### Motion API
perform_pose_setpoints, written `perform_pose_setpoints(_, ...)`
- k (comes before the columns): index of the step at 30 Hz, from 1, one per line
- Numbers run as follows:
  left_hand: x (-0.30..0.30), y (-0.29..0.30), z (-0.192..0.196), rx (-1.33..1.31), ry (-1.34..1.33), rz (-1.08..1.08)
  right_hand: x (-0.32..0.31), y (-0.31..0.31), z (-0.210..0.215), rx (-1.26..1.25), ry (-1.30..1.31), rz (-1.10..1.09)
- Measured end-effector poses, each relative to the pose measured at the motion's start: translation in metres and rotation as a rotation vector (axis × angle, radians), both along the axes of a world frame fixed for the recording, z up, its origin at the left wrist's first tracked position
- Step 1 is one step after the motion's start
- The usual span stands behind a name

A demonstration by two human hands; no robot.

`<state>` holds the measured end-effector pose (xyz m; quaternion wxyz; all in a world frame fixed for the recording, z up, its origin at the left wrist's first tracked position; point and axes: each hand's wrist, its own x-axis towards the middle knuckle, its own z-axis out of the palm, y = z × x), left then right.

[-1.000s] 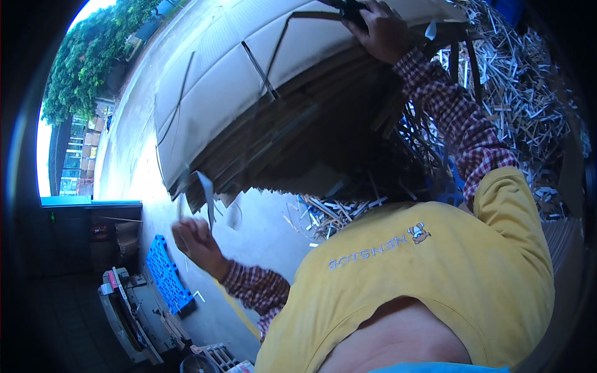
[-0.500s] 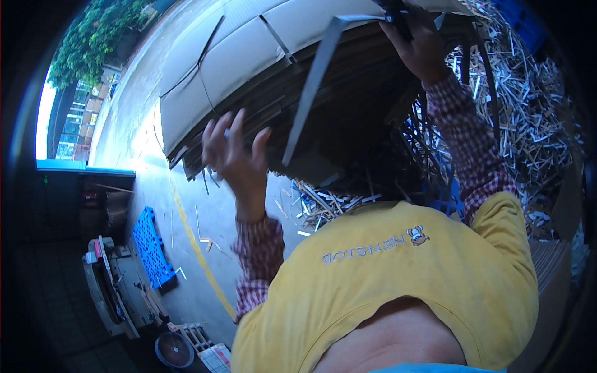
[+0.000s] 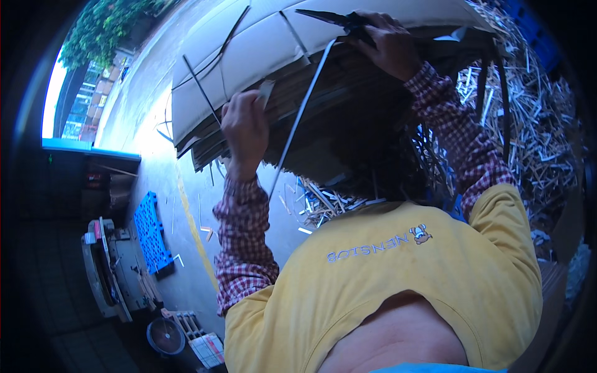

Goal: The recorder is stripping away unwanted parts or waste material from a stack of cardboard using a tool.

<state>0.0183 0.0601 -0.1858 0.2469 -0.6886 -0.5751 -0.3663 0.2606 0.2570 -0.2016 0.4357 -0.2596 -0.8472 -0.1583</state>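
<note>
A tall stack of flat cardboard sheets (image 3: 230, 31) fills the upper middle, its brown layered edges toward me, with dark straps across its pale top. My right hand (image 3: 388, 46) grips black scissors (image 3: 329, 17) over the stack's near edge, their pointed end toward the left. From beside that hand a long narrow strip (image 3: 301, 118) hangs down in front of the stack. At the stack's left part my left hand (image 3: 245, 127) is closed, thumb and fingers together. A small pale strip (image 3: 266, 92) shows at its fingertips and appears to be pinched there.
Shredded cardboard strips (image 3: 528, 105) are heaped at the right, with more scraps (image 3: 336, 202) on the floor below the stack. A blue plastic pallet (image 3: 152, 233) lies at the left beside a yellow floor line (image 3: 194, 230). A round fan-like object (image 3: 166, 336) stands at the lower left.
My left hand has gone from spread fingers to a closed pinch near the stack. My right hand has come down and left with the scissors, and the hanging strip has turned edge-on.
</note>
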Motion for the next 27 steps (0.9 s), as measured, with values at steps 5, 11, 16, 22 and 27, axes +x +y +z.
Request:
perform_pose_setpoints(5,-0.076,-0.154,-0.012,-0.404,-0.294,0.387,0.001,0.004,0.002,0.068,0.012,-0.009)
perform_pose_setpoints(11,-0.022,-0.154,-0.051,0.290,-0.052,0.469,-0.006,-0.005,0.007,0.125,0.034,-0.017)
perform_pose_setpoints(16,0.004,-0.053,-0.050,0.096,0.141,0.382,-0.003,0.003,0.009,0.145,-0.007,0.011)
perform_pose_setpoints(22,-0.032,-0.050,-0.031,0.198,0.223,0.157,-0.007,-0.004,0.004,0.142,0.023,0.037)
perform_pose_setpoints(27,-0.067,-0.065,-0.021,0.474,-0.989,0.227,0.001,0.009,-0.003,0.115,0.037,0.018)
